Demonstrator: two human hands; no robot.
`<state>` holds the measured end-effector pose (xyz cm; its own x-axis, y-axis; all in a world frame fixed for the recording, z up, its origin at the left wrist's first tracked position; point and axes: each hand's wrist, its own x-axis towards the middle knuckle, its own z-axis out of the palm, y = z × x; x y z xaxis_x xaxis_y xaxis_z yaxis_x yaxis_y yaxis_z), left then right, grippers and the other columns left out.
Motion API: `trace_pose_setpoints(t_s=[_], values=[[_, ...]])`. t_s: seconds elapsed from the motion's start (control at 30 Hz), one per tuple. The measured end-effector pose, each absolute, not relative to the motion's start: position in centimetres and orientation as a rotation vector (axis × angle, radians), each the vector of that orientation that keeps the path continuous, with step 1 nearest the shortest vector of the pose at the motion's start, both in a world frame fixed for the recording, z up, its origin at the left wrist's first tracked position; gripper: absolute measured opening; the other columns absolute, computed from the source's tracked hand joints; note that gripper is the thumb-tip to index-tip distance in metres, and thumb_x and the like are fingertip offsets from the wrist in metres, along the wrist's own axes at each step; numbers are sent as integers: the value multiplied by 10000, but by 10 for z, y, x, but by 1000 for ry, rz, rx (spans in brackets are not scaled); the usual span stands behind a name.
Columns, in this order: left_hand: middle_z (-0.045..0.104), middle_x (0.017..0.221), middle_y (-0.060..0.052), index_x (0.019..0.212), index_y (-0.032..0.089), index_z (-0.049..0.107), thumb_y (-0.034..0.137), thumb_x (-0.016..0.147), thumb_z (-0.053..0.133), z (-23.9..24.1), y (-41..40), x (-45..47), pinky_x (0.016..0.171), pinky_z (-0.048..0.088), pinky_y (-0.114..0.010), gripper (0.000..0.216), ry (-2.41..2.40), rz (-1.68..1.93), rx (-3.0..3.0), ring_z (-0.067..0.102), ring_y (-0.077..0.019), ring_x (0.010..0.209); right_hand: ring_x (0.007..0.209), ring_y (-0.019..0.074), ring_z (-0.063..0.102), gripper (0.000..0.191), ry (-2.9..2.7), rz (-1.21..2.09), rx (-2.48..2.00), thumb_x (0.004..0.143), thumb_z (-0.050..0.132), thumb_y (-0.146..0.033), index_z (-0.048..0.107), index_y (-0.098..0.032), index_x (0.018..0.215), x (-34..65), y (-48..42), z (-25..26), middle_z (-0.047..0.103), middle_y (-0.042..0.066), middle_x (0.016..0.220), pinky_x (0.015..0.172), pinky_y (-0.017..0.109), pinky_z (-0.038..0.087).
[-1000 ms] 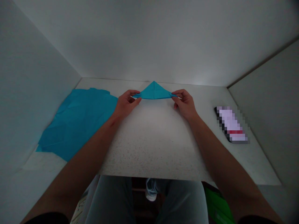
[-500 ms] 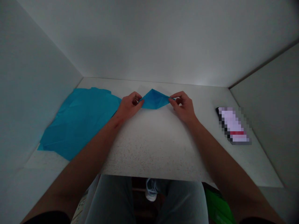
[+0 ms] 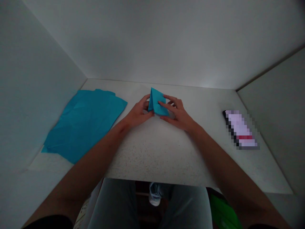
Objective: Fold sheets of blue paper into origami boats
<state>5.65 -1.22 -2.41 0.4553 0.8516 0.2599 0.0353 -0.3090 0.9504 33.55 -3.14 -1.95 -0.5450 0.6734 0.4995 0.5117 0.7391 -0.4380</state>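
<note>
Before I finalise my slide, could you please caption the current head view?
Left hand and right hand on folded blue paper at a pale tabletop.

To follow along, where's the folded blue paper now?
In the head view, the folded blue paper is near centre, between the left hand and right hand.

A phone, pixelated, lies on the tabletop at frame right — blue paper at left, a green object lower right.

Ungloved left hand and right hand, bare forearms behind, black sleeve hems farther back, grey-blue trousers below both hands
</note>
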Motion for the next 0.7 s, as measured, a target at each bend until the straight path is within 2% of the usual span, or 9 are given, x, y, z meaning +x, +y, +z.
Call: trace_pose_setpoints(t_s=[0.07, 0.13, 0.2, 0.3, 0.4, 0.47, 0.53, 0.6, 0.7], values=[[851, 1246, -132, 1716, 279, 403, 444, 872, 945, -29, -11, 58, 899, 645, -371, 1016, 704, 1011, 1623, 842, -278, 1040, 1450, 411, 572, 761, -2255, 301, -930, 1048, 785, -471, 488, -498, 1748, 337, -32, -21, 379, 97, 1843, 1201, 694, 555], [850, 1237, -130, 1808, 307, 234, 476, 858, 979, -32, -10, 59, 948, 651, -420, 1219, 669, 1021, 1575, 842, -292, 1054, 1482, 408, 541, 692, -2233, 308, -927, 1073, 750, -446, 523, -512, 1724, 338, -32, -22, 339, 77, 1849, 1197, 689, 579], [851, 1176, -104, 1845, 335, 92, 495, 850, 995, -33, -11, 59, 966, 654, -447, 1353, 663, 1036, 1535, 842, -283, 1014, 1496, 377, 540, 589, -2208, 343, -900, 1104, 702, -408, 591, -523, 1670, 337, -32, -22, 359, 57, 1823, 1217, 660, 596], [839, 1081, -45, 1844, 375, 22, 497, 838, 1012, -29, -13, 59, 944, 658, -424, 1417, 667, 1090, 1476, 829, -235, 916, 1453, 333, 599, 484, -2147, 442, -857, 1123, 673, -389, 673, -530, 1586, 336, -29, -23, 432, 49, 1758, 1243, 633, 601], [816, 1013, -4, 1808, 379, 160, 468, 828, 1022, -23, -14, 60, 909, 660, -370, 1308, 672, 1125, 1451, 802, -190, 860, 1311, 288, 698, 384, -2087, 496, -822, 1150, 621, -362, 748, -465, 1498, 337, -27, -23, 499, 83, 1693, 1204, 609, 630], [803, 996, -6, 1678, 330, 417, 456, 832, 1014, -20, -12, 60, 868, 660, -330, 1043, 700, 1112, 1458, 792, -178, 857, 1268, 271, 726, 322, -2043, 488, -820, 1150, 621, -343, 793, -406, 1415, 338, -26, -24, 551, 109, 1637, 1168, 576, 653], [799, 1008, -24, 1441, 266, 611, 445, 843, 998, -19, -9, 59, 839, 659, -303, 735, 751, 1086, 1462, 793, -175, 875, 1327, 287, 713, 258, -1974, 481, -851, 1129, 662, -349, 816, -369, 1334, 340, -24, -24, 599, 121, 1589, 1126, 543, 675], [801, 1037, -39, 1274, 233, 672, 432, 847, 985, -20, -7, 58, 826, 661, -292, 566, 802, 1080, 1453, 799, -175, 893, 1386, 299, 690, 222, -1880, 506, -900, 1101, 705, -381, 814, -351, 1292, 340, -22, -26, 642, 120, 1559, 1077, 512, 695], [810, 1046, -43, 1240, 226, 699, 416, 844, 979, -21, -5, 56, 800, 660, -282, 521, 859, 1105, 1435, 812, -181, 902, 1301, 269, 738, 240, -1748, 628, -939, 1060, 756, -436, 797, -334, 1273, 339, -18, -29, 721, 104, 1482, 1038, 467, 697]])
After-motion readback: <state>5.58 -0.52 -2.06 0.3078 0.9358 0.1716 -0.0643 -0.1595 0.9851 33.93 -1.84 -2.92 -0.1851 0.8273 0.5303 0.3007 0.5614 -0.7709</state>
